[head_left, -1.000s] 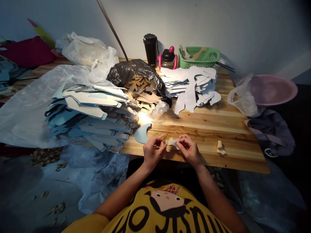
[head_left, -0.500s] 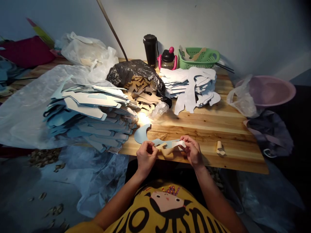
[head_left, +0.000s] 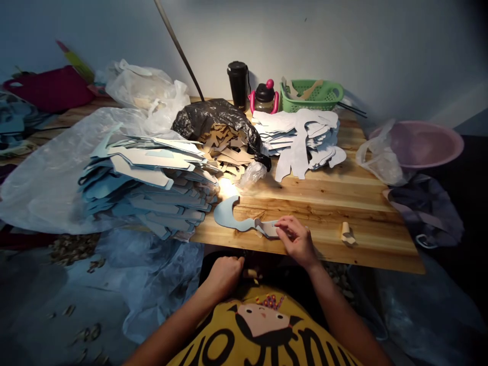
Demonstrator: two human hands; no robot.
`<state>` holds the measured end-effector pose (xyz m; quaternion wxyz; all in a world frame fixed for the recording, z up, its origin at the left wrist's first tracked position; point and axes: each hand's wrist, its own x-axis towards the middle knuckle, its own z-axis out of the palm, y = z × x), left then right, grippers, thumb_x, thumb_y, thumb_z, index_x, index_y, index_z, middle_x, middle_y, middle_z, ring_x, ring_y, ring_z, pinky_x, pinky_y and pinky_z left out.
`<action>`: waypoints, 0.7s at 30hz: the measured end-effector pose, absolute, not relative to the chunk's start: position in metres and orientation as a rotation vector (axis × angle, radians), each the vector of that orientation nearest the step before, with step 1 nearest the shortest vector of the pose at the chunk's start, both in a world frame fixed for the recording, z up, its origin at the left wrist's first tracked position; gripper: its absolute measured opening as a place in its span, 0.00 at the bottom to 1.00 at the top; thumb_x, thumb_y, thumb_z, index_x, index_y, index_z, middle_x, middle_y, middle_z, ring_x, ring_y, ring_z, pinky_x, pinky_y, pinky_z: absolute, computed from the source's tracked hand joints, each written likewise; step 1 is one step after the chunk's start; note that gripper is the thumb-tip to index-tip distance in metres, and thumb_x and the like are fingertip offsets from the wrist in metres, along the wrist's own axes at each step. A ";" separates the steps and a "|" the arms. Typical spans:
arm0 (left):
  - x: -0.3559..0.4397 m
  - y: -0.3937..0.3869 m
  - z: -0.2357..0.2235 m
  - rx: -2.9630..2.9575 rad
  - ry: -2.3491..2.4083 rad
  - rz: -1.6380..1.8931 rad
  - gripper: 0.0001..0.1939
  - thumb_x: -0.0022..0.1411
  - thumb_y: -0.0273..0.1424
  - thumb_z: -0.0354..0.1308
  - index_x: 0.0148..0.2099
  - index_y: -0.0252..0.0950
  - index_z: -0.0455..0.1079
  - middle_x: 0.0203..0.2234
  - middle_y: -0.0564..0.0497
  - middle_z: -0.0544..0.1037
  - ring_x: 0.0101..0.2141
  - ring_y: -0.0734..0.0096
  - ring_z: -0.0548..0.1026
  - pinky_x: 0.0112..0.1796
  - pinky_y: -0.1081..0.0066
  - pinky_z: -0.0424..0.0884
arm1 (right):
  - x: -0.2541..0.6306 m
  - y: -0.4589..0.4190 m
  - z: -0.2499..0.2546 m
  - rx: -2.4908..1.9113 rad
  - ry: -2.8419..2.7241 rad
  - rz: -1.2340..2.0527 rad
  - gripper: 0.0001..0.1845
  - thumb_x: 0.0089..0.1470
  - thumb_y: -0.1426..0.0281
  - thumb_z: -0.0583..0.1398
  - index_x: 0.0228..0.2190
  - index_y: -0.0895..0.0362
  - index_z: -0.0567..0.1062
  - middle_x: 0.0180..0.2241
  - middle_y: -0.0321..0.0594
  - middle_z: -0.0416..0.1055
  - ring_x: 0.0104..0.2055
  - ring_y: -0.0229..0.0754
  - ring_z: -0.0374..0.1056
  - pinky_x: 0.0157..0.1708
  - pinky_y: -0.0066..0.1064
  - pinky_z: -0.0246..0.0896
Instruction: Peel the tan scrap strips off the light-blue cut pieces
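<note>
A curved, light-blue flat cut-out piece (head_left: 226, 213) lies near the table's front edge, its hooked end to the left. At its right end, a pale grey-white strip (head_left: 270, 228) runs along it. My right hand (head_left: 298, 241) is closed in a pinch over that end, thumb and fingertips on the piece. Below the table edge, close to my lap, my left hand (head_left: 224, 275) is curled closed with its fingertips hidden. Just beside it a tan paper-like scrap (head_left: 250, 274) shows; whether the hand holds it is unclear.
Stacked blue-and-white cut pieces (head_left: 148, 183) stand left. Behind are a black plastic bag (head_left: 213, 109) with tan pieces, white cut pieces (head_left: 297, 132), a black tumbler (head_left: 238, 84) and a green basket (head_left: 310, 104). A small tan roll (head_left: 346, 233) lies right; a pink basin (head_left: 427, 145) stands beyond.
My left hand has let go of the blue piece and dropped below the table edge toward my lap. The tan strip between my hands has left the tabletop. My right hand stays at the piece's end.
</note>
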<state>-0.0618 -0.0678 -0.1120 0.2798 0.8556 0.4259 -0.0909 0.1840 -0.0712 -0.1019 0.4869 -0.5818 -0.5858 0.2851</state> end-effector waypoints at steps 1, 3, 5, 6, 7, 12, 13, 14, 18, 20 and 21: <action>-0.063 -0.067 -0.107 2.314 1.132 -0.145 0.06 0.58 0.22 0.53 0.33 0.35 0.70 0.26 0.46 0.77 0.27 0.65 0.76 0.30 0.70 0.67 | 0.182 -0.071 -0.102 -1.434 -1.496 0.603 0.07 0.60 0.65 0.60 0.37 0.51 0.79 0.41 0.43 0.74 0.44 0.46 0.71 0.44 0.37 0.68; -0.063 -0.063 -0.093 2.314 1.114 0.166 0.06 0.60 0.25 0.54 0.30 0.36 0.68 0.24 0.49 0.75 0.26 0.69 0.74 0.29 0.72 0.64 | 0.178 -0.071 -0.104 -1.438 -1.589 0.487 0.08 0.60 0.70 0.60 0.38 0.51 0.79 0.40 0.43 0.74 0.43 0.46 0.71 0.45 0.38 0.68; -0.058 -0.055 -0.079 2.216 1.205 0.524 0.09 0.61 0.31 0.56 0.28 0.37 0.66 0.21 0.53 0.72 0.23 0.73 0.70 0.26 0.74 0.62 | 0.175 -0.070 -0.107 -1.422 -1.630 0.445 0.09 0.60 0.72 0.59 0.38 0.50 0.80 0.40 0.43 0.74 0.43 0.45 0.71 0.43 0.38 0.68; -0.054 -0.049 -0.074 2.143 1.276 0.661 0.11 0.62 0.35 0.57 0.28 0.37 0.65 0.19 0.54 0.70 0.21 0.74 0.68 0.26 0.74 0.60 | 0.175 -0.069 -0.109 -1.416 -1.646 0.437 0.09 0.60 0.72 0.60 0.39 0.50 0.80 0.39 0.42 0.74 0.43 0.45 0.71 0.42 0.38 0.68; -0.048 -0.043 -0.071 2.068 1.339 0.758 0.13 0.62 0.38 0.58 0.28 0.37 0.65 0.19 0.55 0.69 0.21 0.75 0.67 0.25 0.74 0.60 | 0.175 -0.068 -0.110 -1.414 -1.662 0.434 0.09 0.60 0.72 0.60 0.39 0.50 0.80 0.39 0.42 0.74 0.43 0.45 0.71 0.42 0.38 0.68; -0.025 -0.008 -0.077 1.827 1.318 0.814 0.18 0.64 0.44 0.57 0.28 0.36 0.66 0.18 0.56 0.68 0.21 0.76 0.66 0.24 0.75 0.59 | 0.177 -0.067 -0.112 -1.409 -1.762 0.434 0.10 0.61 0.73 0.59 0.40 0.49 0.80 0.39 0.43 0.74 0.43 0.47 0.69 0.45 0.41 0.67; -0.024 -0.004 -0.081 1.823 1.303 0.806 0.18 0.64 0.43 0.56 0.27 0.36 0.67 0.18 0.56 0.68 0.21 0.76 0.65 0.24 0.75 0.59 | 0.177 -0.067 -0.112 -1.407 -1.774 0.437 0.11 0.61 0.73 0.59 0.40 0.49 0.80 0.39 0.43 0.74 0.44 0.47 0.69 0.45 0.41 0.67; -0.023 -0.001 -0.085 1.834 1.302 0.797 0.18 0.65 0.42 0.55 0.27 0.36 0.67 0.18 0.56 0.68 0.20 0.76 0.65 0.24 0.75 0.59 | 0.177 -0.067 -0.112 -1.407 -1.779 0.440 0.11 0.61 0.74 0.59 0.41 0.49 0.80 0.40 0.43 0.74 0.44 0.47 0.69 0.45 0.42 0.67; -0.026 0.002 -0.094 1.989 1.439 0.734 0.16 0.65 0.39 0.54 0.27 0.37 0.66 0.18 0.55 0.69 0.21 0.74 0.66 0.26 0.74 0.57 | 0.177 -0.067 -0.112 -1.413 -1.779 0.463 0.13 0.60 0.75 0.59 0.42 0.48 0.80 0.41 0.43 0.74 0.45 0.47 0.68 0.45 0.41 0.67; -0.028 0.001 -0.095 2.065 1.492 0.690 0.14 0.64 0.37 0.54 0.27 0.37 0.66 0.19 0.54 0.70 0.22 0.72 0.67 0.26 0.73 0.56 | 0.177 -0.067 -0.113 -1.415 -1.782 0.462 0.14 0.60 0.75 0.59 0.42 0.48 0.80 0.41 0.43 0.74 0.45 0.48 0.68 0.45 0.42 0.67; -0.028 0.001 -0.095 2.090 1.502 0.676 0.14 0.64 0.37 0.54 0.28 0.38 0.66 0.19 0.54 0.70 0.22 0.72 0.67 0.27 0.73 0.56 | 0.177 -0.067 -0.113 -1.416 -1.785 0.458 0.14 0.60 0.75 0.59 0.42 0.48 0.80 0.41 0.43 0.74 0.44 0.48 0.68 0.45 0.42 0.67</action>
